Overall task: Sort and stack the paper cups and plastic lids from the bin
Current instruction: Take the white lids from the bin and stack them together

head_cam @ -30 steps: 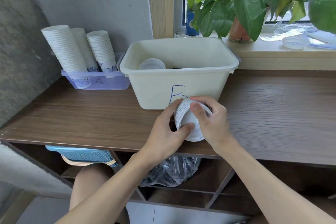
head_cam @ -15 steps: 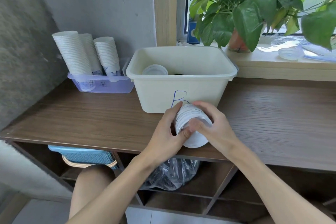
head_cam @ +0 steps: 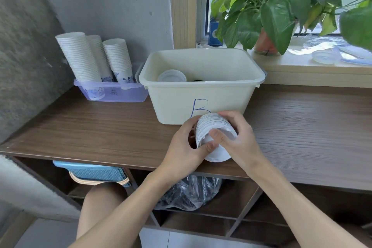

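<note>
Cup stack [head_cam: 211, 125] held tilted, rims toward bin [head_cam: 177, 104], base toward viewer

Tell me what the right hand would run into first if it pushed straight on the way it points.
The right hand points up and left and grips the white stack, so that comes first. Just beyond lie the left hand and, probably a little farther, the front wall of the cream bin.
</note>
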